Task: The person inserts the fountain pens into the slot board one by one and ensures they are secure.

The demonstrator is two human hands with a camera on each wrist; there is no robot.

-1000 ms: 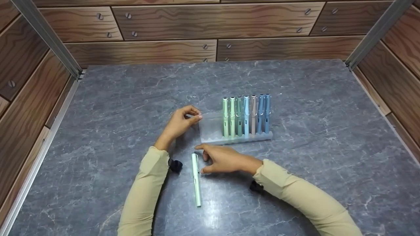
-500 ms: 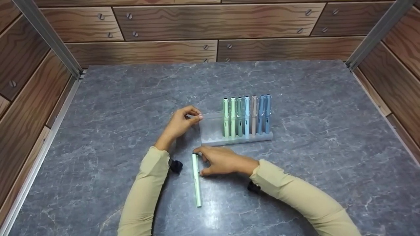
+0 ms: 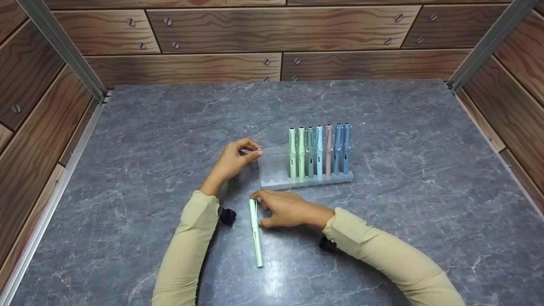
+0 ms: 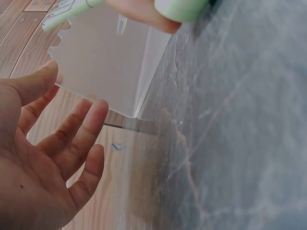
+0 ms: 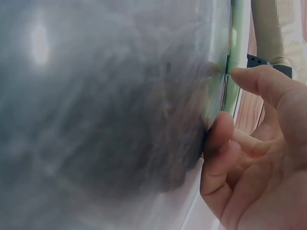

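Head view: a clear rack (image 3: 272, 170) stands mid-table (image 3: 382, 238), six pens (image 3: 318, 149) upright along its right part. Left hand (image 3: 231, 161) sits at the rack's top left corner, fingertips pinching its edge — the wrist view shows those fingers fairly straight beside the clear wall. Just in front of the rack a mint pen (image 3: 255, 231) lies flat, its cap end nearest the rack; right hand (image 3: 284, 208) curls there, thumb and forefinger touching the cap — whether it truly grasps the pen, I cannot tell
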